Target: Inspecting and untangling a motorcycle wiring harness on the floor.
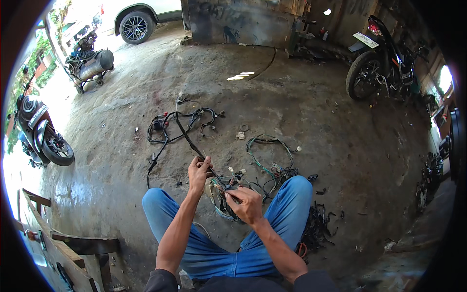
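Note:
A black-wrapped wiring harness point(187, 135) stretches from the floor ahead up to my hands. My left hand point(198, 174) is closed around its dark trunk. Lower and to the right, my right hand point(244, 203) pinches the same harness where it fans out into coloured wires. Those loose wires point(220, 207), with several pale connectors, hang between my knees. Farther off, the harness's black branches point(165, 130) lie looped on the concrete. A greenish wire loop point(270, 141) rests ahead of my right knee. The exact spot under my right fingertips is hidden.
Black wire scraps point(318, 226) lie beside my right leg. A wooden bench point(63, 243) stands at lower left. Motorcycles point(41, 131) stand left and a motorcycle point(382, 63) at far right. An air compressor point(92, 65) and a white car point(146, 22) are behind at left.

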A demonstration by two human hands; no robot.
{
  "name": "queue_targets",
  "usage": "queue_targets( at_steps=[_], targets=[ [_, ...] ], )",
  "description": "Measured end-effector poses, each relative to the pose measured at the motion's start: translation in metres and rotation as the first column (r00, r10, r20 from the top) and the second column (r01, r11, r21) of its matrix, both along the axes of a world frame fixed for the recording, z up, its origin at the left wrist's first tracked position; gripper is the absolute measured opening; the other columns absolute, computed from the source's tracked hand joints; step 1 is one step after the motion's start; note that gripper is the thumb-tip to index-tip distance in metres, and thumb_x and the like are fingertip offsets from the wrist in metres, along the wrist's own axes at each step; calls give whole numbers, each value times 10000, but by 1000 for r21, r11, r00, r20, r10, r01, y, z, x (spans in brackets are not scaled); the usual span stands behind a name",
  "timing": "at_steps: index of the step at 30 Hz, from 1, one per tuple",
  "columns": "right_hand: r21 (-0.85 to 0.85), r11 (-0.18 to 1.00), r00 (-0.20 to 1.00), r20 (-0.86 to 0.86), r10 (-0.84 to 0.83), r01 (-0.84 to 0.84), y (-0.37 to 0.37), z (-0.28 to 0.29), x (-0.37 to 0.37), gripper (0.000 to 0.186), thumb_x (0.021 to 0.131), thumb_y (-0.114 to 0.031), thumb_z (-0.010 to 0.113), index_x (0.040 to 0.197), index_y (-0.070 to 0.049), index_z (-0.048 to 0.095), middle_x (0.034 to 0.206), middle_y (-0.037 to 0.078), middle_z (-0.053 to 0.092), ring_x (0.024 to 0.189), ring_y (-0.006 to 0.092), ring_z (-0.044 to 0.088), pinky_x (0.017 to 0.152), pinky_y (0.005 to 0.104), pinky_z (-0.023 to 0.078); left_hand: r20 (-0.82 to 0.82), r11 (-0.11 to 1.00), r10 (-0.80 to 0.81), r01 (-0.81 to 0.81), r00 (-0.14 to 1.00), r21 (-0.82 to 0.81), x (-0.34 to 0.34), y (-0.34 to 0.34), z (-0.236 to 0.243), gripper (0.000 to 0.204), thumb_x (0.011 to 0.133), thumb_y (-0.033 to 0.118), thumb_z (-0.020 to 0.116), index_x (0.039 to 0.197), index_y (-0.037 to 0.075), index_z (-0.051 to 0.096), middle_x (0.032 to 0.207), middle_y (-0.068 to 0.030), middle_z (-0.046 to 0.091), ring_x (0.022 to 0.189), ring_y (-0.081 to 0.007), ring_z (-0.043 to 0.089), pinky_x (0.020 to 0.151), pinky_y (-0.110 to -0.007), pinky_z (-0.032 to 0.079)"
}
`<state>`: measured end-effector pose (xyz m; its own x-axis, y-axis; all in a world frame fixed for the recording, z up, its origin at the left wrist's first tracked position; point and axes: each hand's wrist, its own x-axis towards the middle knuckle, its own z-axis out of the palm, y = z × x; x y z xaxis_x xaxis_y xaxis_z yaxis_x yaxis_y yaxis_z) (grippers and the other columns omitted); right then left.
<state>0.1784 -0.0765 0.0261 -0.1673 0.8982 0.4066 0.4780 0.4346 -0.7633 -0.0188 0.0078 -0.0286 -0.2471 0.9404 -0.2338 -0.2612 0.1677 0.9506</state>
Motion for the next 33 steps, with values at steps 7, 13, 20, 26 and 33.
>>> queue_targets(
  at_steps=[7, 13, 20, 26, 33],
  targets=[
    [-185, 978, 965, -225, -136, 95, -6, -7, 17, 135, 875, -114, 752, 950, -3, 771, 748, 76, 700, 658, 137, 635, 621, 262, 488, 274, 991, -74, 101, 959, -85, 22, -19, 40, 325, 1031, 346, 608, 1061, 52, 475, 926, -80, 559, 719, -198, 664, 749, -454, 656],
    [-551, 833, 748, -531, -399, 54, 17, -26, 32, 155, 938, -100, 717, 956, 52, 744, 842, 15, 695, 744, 85, 634, 669, 225, 474, 363, 752, -609, 659, 705, -17, 9, -15, 34, 566, 1032, 166, 603, 1510, 26, 334, 1098, -109, 614, 1064, -259, 683, 969, -410, 565],
    [-395, 916, 599, -751, -280, -67, 27, -37, 21, 141, 1015, -76, 618, 1115, 6, 672, 1075, 52, 713, 993, 97, 647, 853, 224, 494, 55, 878, -477, 478, 877, 7, 29, -17, 31, 417, 965, 162, 715, 1268, -59, 532, 1041, -153, 676, 928, -221, 710, 857, -350, 589],
    [-341, 899, 628, -772, -102, -273, 14, -31, 10, 158, 1076, -121, 514, 1119, -3, 609, 1091, 96, 709, 1035, 139, 653, 989, 292, 486, -247, 974, -216, 227, 945, 15, 32, -13, 10, 412, 910, 293, 794, 997, -38, 565, 820, -108, 677, 714, -163, 678, 634, -315, 551],
    [-248, 941, 786, -618, 29, -230, -9, -23, 7, 101, 1054, -56, 536, 1082, 2, 614, 1034, 68, 670, 1039, 131, 655, 973, 295, 502, -304, 998, -46, 58, 951, 30, 39, -16, 6, 362, 921, 249, 770, 928, -20, 526, 766, -103, 651, 653, -168, 683, 558, -306, 525]
  ],
)
